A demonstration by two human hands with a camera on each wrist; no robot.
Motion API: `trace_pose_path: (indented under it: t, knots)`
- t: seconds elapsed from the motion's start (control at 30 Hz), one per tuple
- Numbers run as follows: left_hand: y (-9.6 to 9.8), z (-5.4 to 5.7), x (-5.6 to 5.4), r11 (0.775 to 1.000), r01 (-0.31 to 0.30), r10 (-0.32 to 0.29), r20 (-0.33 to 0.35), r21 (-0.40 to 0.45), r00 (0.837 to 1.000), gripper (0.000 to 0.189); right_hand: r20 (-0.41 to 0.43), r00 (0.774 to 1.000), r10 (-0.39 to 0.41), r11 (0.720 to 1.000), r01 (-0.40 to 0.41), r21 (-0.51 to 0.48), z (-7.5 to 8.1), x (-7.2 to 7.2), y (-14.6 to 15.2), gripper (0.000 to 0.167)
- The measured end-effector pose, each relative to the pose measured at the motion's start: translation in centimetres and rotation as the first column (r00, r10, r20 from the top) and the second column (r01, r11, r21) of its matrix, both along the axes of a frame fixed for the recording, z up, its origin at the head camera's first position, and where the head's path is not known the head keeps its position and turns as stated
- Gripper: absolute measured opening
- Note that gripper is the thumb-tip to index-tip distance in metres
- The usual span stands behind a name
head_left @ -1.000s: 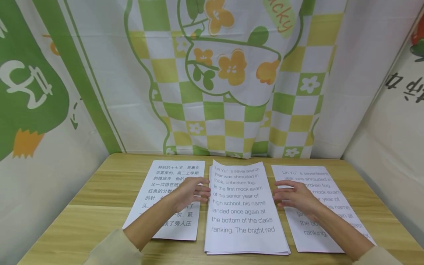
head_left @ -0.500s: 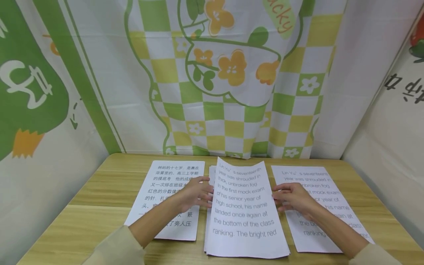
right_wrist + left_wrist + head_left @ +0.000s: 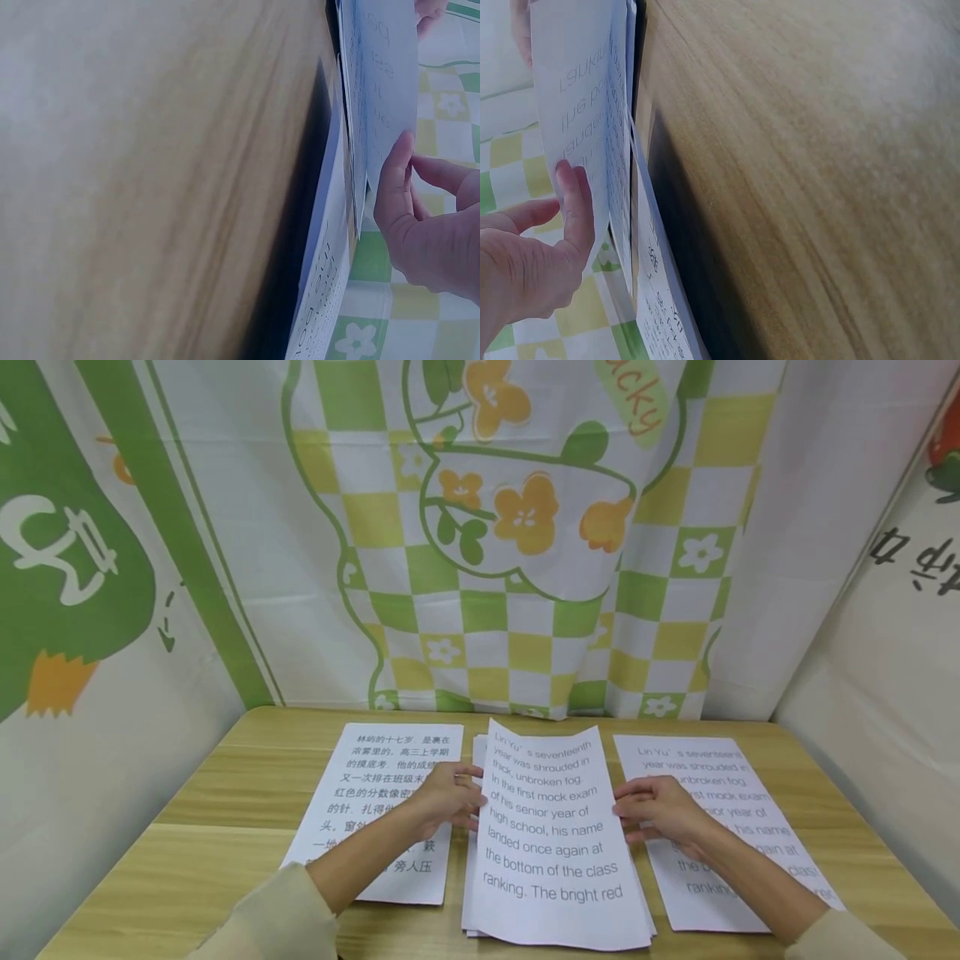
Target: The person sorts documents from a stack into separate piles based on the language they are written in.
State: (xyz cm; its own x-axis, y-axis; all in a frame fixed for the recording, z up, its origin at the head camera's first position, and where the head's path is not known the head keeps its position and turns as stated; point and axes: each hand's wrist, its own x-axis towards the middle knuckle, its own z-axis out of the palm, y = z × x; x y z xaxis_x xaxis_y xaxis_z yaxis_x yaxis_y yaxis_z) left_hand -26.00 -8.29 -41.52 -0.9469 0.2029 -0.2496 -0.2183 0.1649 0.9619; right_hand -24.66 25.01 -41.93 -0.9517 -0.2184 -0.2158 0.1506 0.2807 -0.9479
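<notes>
A printed sheet of paper (image 3: 551, 843) with English text is held by its two side edges, bowed between my hands and lifted over the middle paper stack (image 3: 478, 748). My left hand (image 3: 444, 797) pinches its left edge between thumb and fingers. On the opposite side my right hand (image 3: 660, 810) pinches the right edge at about the same height. Both wrist views show a gap between the raised sheet (image 3: 570, 90) and the papers beneath it. The stack's corners peek out at the upper left and along the bottom.
Left of the middle lies a stack of paper with Chinese text (image 3: 397, 743), partly under my left forearm. Another English-text stack (image 3: 675, 752) lies to the right, partly under my right forearm. The wooden table (image 3: 187, 860) ends at a patterned curtain (image 3: 480, 610).
The top sheet has risen off the middle stack, bowing more, and its lower edge has come slightly toward me. Both hands have moved inward onto its side edges.
</notes>
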Motion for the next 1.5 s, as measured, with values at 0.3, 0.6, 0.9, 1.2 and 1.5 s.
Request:
trace_pose_path:
  t: [0.3,0.6,0.9,1.2,1.5]
  knots:
    - [0.0,0.1,0.3,1.0,-0.003,0.003,-0.025,-0.021,1.0,0.051,-0.018,1.0,-0.024,0.998,0.025,0.065,0.3,0.0,0.5,0.042]
    - [0.2,0.2,0.5,1.0,-0.016,0.016,-0.021,-0.005,1.0,0.051,-0.02,1.0,-0.024,0.998,0.025,0.058,0.6,0.1,1.0,0.04]
    - [0.7,-0.1,0.6,0.999,0.013,-0.012,-0.019,0.044,1.0,0.054,-0.023,1.0,-0.017,0.998,0.018,0.054,0.7,0.2,2.2,0.036]
    - [2.2,-0.4,0.2,0.996,0.055,-0.054,-0.015,0.072,0.998,0.055,-0.02,0.999,-0.026,0.996,0.028,0.082,0.5,0.1,4.1,0.041]
    - [4.0,-0.1,0.0,0.991,0.078,-0.079,0.0,0.111,0.997,0.056,-0.025,1.0,0.007,0.998,-0.006,0.062,0.2,-0.3,6.5,0.043]
